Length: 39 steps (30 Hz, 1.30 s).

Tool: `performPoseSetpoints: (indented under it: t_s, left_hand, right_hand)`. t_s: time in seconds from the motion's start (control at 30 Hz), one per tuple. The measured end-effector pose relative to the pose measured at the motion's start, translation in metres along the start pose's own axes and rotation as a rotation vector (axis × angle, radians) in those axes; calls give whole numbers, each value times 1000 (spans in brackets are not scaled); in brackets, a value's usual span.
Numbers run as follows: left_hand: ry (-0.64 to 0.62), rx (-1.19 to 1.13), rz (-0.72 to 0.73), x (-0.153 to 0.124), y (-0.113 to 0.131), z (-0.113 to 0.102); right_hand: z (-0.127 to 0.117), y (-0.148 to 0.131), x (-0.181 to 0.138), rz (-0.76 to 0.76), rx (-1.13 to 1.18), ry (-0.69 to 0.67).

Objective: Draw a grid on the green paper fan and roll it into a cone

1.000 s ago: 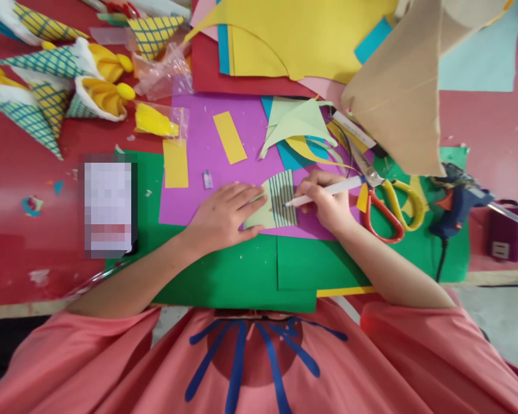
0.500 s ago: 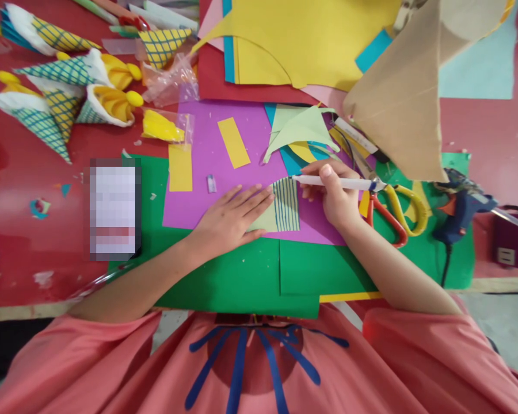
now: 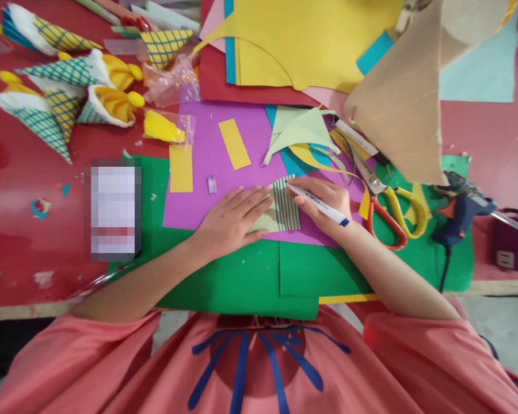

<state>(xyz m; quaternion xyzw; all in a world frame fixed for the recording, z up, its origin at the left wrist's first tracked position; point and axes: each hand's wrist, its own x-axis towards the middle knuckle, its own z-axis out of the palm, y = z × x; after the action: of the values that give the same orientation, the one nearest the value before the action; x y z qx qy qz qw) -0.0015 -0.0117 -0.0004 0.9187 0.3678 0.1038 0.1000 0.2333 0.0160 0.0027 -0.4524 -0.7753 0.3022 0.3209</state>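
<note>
Marker and striped green paper

Head view: the left hand lies flat, thumb apart, on the thin paper, near the front edge of the smooth purple sheet. The right hand clamps its fingers on the slim marker, metal-bladed scissors close by.

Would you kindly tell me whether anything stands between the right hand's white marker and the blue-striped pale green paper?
Nothing visible does: the right hand holds the white marker with its tip at the blue-striped pale green paper. The left hand covers only the paper's left part.
</note>
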Motion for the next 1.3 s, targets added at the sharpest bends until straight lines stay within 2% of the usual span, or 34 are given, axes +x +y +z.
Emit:
performPoseSetpoints:
  t_s: [0.1, 0.23, 0.37, 0.53, 0.67, 0.8, 1.3]
  left_hand:
    - [32, 16, 41, -1, 0, -3]
    - [4, 8, 66, -2, -1, -4]
    - [-6, -4, 75, -2, 0, -4]
    - [4, -28, 77, -2, 3, -5]
    - [-19, -17, 67, -2, 6, -5]
    - [-56, -27, 58, -1, 7, -6]
    - [-24, -72, 55, 2, 5, -7]
  right_hand:
    - [-2, 3, 0, 33, 3, 40]
    - [-7, 2, 1, 80, 66, 65]
    - [-8, 2, 3, 134, 287, 125]
    - [1, 3, 7, 245, 557, 189]
    - [8, 3, 16, 272, 525, 111]
    - [10, 3, 25, 258, 477, 122]
    - [9, 3, 24, 254, 342, 60]
